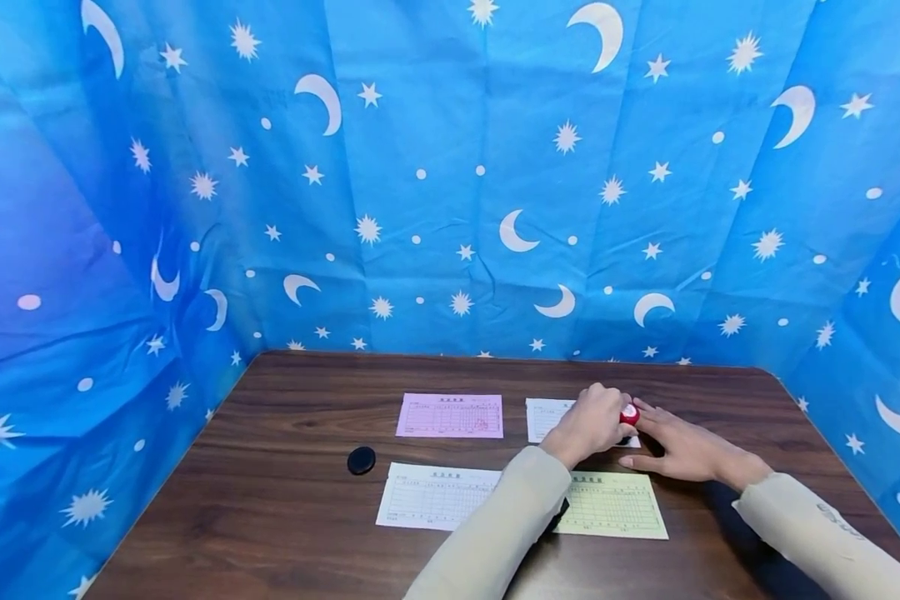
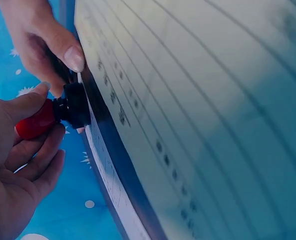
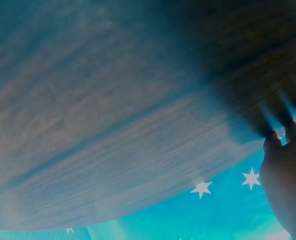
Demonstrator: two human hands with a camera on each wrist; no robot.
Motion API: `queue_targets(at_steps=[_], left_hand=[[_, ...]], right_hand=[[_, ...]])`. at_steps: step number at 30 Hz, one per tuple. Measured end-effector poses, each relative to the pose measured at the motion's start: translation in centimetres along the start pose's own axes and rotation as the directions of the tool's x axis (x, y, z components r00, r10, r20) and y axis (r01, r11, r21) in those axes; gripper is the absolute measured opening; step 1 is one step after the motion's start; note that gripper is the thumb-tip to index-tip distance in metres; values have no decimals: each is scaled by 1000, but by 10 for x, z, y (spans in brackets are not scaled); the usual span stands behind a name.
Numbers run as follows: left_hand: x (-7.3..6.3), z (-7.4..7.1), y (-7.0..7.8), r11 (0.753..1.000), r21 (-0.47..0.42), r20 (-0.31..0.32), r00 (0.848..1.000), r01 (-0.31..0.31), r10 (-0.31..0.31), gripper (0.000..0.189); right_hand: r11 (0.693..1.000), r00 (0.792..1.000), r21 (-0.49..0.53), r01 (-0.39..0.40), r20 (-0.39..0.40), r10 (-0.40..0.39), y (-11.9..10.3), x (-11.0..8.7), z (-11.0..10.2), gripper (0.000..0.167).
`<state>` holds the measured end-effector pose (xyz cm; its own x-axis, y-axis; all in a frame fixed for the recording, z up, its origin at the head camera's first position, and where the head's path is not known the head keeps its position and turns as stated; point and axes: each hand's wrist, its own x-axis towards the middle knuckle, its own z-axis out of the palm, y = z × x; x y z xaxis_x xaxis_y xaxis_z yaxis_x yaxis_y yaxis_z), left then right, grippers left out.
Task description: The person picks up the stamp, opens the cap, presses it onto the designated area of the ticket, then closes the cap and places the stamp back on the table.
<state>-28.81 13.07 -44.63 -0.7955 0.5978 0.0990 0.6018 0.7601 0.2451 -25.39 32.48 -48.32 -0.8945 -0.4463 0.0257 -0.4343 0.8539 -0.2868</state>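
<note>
My left hand [image 1: 588,425] pinches the red handle of a stamp [image 1: 629,413]. In the left wrist view the stamp's black base [image 2: 76,106] meets the sheet at the far right, and the thumb and fingers of the left hand [image 2: 23,145] surround the handle. That white printed form [image 1: 543,417] is partly hidden under the hands. Just beside the stamp, my right hand [image 1: 690,446] lies with its fingers extended over the form's right side. The right wrist view catches only part of the right hand [image 3: 285,180], in shadow at the edge.
A pink form [image 1: 450,415] with a faint red mark lies left of the hands. Nearer lie another white form [image 1: 435,497] and a yellow form [image 1: 615,506], partly under the left forearm. A round black lid [image 1: 362,460] sits on the wooden table [image 1: 270,517]. Blue curtains [image 1: 435,167] surround it.
</note>
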Motion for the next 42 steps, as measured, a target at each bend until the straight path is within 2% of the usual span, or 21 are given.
queue_targets(at_steps=[3, 5, 9, 12, 14, 18, 21, 27, 33, 42], left_hand=[[2, -1, 0, 998, 44, 0, 999, -41, 42, 37], [5, -6, -1, 997, 45, 26, 998, -57, 56, 35], [6, -29, -5, 997, -46, 51, 997, -56, 58, 35], [2, -51, -11, 992, -109, 22, 998, -61, 63, 39], [-1, -65, -13, 988, -125, -8, 996, -89, 88, 41], [-9, -82, -22, 977, -161, -58, 989, -143, 135, 43], [-16, -87, -30, 969, -183, -88, 984, -167, 153, 40], [-35, -93, -44, 965, -198, -108, 983, -171, 151, 38], [-59, -98, -58, 965, -202, -98, 984, -165, 148, 39], [-94, -94, -85, 962, -217, -113, 983, -168, 146, 34]], right_hand=[[1000, 1000, 18, -7, 6, 6, 0, -1, 1, 88], [999, 1000, 32, 0, 5, 0, 1, -1, 1, 88], [999, 1000, 45, -5, 16, 5, 0, 0, -1, 88], [999, 999, 39, -18, 32, 17, -1, 1, -2, 88], [999, 1000, 34, -13, 29, 12, -1, 1, -4, 89], [999, 1000, 41, 4, 21, -4, 0, 2, -4, 91], [998, 1000, 58, 8, 25, -10, 0, 3, -2, 92], [999, 1000, 46, -3, 30, 2, -1, 1, -1, 93], [999, 1000, 38, 7, 13, -8, -1, 0, -1, 93], [999, 1000, 21, 31, -2, -31, -4, 0, -2, 89]])
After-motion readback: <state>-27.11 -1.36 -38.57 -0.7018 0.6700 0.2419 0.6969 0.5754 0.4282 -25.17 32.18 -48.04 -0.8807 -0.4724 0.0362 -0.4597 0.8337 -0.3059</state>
